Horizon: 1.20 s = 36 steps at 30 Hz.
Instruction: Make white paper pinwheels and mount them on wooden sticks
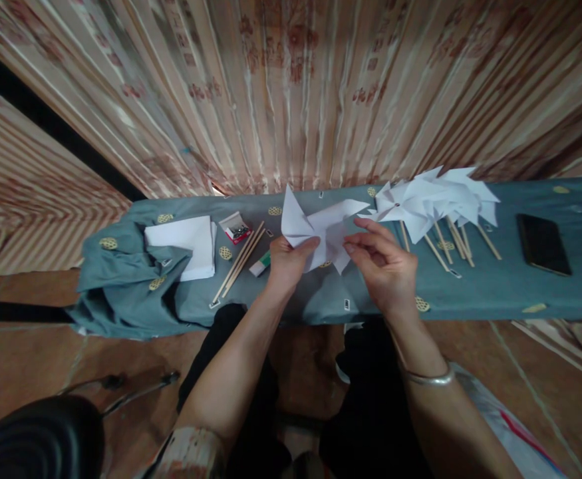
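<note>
Both of my hands hold a white paper pinwheel shape [320, 229] above a low surface covered in grey-blue cloth [495, 286]. My left hand [285, 263] pinches its left flap with thumb on top. My right hand [383, 263] grips its right side with fingertips at the folded centre. A silver bangle [428, 379] circles my right wrist.
Finished white pinwheels on wooden sticks [435, 203] lie to the right, then a black phone [543, 244]. To the left lie loose wooden sticks [238, 263], a small box of pins [235, 227], a glue stick [261, 266] and stacked white paper [185, 246]. A black stool [36, 436] stands lower left.
</note>
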{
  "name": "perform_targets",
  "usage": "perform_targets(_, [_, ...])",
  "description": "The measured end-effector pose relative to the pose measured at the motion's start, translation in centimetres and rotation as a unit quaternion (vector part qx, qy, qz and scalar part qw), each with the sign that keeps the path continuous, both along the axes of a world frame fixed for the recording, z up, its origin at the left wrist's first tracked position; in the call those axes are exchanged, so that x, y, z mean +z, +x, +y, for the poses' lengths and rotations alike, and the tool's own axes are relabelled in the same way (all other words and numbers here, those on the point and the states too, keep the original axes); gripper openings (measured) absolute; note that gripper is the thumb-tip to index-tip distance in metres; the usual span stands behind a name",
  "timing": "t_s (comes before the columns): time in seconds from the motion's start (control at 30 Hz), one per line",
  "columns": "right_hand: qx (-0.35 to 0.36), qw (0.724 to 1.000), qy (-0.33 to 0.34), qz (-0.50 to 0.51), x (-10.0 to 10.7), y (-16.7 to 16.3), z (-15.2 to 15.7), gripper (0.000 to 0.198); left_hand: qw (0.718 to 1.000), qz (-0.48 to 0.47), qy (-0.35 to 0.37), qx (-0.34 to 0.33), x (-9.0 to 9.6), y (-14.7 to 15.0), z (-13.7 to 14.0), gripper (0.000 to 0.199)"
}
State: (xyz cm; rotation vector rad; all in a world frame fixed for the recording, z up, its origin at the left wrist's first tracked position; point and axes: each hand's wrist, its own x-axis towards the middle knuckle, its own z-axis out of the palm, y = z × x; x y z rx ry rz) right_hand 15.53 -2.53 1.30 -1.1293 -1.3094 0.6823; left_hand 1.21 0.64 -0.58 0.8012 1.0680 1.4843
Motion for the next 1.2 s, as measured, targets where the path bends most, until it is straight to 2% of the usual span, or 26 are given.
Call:
perform_targets(0.13, [-0.022,0.987,0.044,-0.153,0.0,-0.4,-0.5,0.01,1.0,0.013,0.0,-0.02,-0.1,0.4,-0.2,0.011])
perform_targets(0.33, [-0.051,0.966,0.096,-0.235,-0.5,-0.9,-0.4,0.01,1.0,0.012,0.009,-0.025,0.0,0.4,-0.3,0.011])
perform_targets(0.83, [-0.051,0.958,0.103,-0.264,-1.1,-1.6,-0.4,0.014,0.998,0.043,0.01,-0.04,-0.4,0.1,-0.5,0.01])
perform_targets(1.2, [-0.054,0.968,0.078,-0.234,-0.3,-0.9,-0.4,0.007,0.998,0.051,0.0,-0.032,-0.8,0.0,-0.5,0.008])
